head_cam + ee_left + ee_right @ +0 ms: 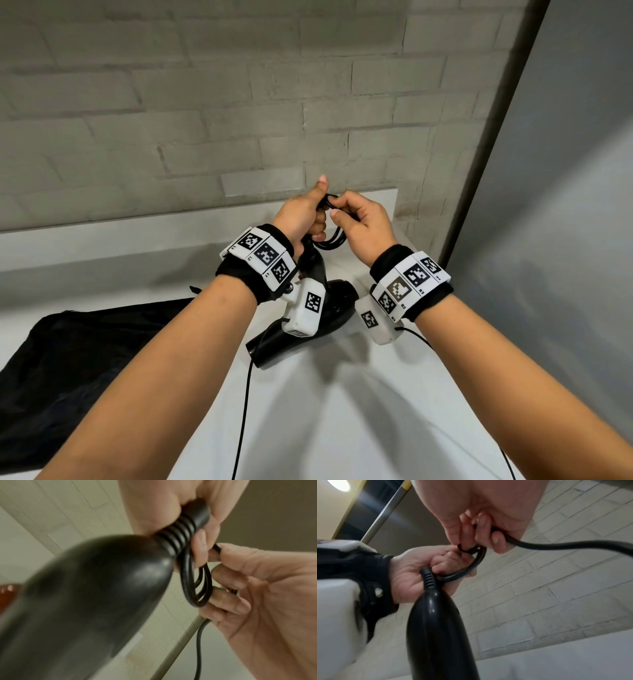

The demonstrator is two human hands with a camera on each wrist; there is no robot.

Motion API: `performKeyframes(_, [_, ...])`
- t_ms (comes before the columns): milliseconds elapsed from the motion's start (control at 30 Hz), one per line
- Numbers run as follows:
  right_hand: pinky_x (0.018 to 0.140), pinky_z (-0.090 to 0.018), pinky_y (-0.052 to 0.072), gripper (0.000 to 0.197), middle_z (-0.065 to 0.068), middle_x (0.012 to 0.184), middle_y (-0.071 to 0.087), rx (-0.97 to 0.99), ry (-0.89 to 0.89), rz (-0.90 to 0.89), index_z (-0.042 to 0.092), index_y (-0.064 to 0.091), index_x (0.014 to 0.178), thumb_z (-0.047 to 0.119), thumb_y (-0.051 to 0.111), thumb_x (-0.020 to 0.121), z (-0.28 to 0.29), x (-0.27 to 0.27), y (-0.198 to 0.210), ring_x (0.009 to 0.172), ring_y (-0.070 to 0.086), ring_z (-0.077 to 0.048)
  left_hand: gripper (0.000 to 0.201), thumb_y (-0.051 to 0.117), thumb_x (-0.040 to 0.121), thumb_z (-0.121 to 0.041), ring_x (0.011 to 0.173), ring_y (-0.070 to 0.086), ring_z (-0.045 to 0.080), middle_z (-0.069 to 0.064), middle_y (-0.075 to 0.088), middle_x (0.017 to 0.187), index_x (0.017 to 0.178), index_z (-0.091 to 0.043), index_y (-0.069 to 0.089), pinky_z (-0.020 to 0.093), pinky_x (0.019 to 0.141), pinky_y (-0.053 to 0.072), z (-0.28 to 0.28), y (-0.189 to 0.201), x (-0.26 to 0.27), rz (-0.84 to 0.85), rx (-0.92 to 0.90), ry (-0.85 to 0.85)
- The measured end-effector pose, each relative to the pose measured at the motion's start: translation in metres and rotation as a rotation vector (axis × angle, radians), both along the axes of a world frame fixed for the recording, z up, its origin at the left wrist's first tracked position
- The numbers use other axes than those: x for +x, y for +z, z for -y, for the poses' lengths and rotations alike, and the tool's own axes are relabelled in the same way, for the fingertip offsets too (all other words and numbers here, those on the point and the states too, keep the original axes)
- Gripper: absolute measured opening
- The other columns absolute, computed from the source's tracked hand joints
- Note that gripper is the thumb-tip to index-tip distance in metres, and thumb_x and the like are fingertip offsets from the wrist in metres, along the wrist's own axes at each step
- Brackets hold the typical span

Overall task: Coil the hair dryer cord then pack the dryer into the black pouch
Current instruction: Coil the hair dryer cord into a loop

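The black hair dryer (330,315) hangs nozzle-down over the white table, its handle (436,628) rising to my left hand (305,214). That hand grips the ribbed strain relief (181,530) and several small loops of black cord (197,585). My right hand (363,222) pinches the cord (547,545) right beside the loops, fingers curled round it. The loose cord trails off past my right wrist. The black pouch (75,363) lies flat at the left of the table.
A grey brick wall (205,102) stands close behind the table (342,428). A grey panel (565,205) closes off the right side. A thin black cable (245,411) hangs down between my forearms.
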State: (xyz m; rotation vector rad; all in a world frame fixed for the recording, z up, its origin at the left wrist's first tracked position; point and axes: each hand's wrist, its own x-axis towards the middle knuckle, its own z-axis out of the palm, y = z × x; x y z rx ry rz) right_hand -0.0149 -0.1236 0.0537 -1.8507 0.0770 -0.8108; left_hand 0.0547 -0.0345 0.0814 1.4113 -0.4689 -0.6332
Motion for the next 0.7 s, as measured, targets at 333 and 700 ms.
performKeyframes(333, [0.057,-0.015,0.034,0.031,0.007,0.058,0.045,0.033,-0.024,0.004,0.026,0.048,0.067,0.000,0.054,0.084,0.011,-0.003,-0.004,0.049,0.041,0.004,0.040,0.048,0.092,-0.040,0.028,0.017,0.004,-0.012,0.022,0.033,0.062,-0.016,0.038,0.015,0.033,0.020,0.000,0.003,-0.003,0.068,0.073,-0.041])
performKeyframes(700, [0.056,-0.013,0.034,0.022,0.007,0.064,0.046,-0.075,0.032,-0.264,0.019,0.048,0.071,0.004,0.051,0.087,0.032,-0.007,-0.031,0.056,0.041,-0.002,0.037,0.034,0.098,-0.039,0.026,0.016,0.005,-0.011,0.022,0.033,0.068,-0.018,0.034,0.013,0.033,0.018,0.002,0.002,0.001,-0.065,-0.011,0.063])
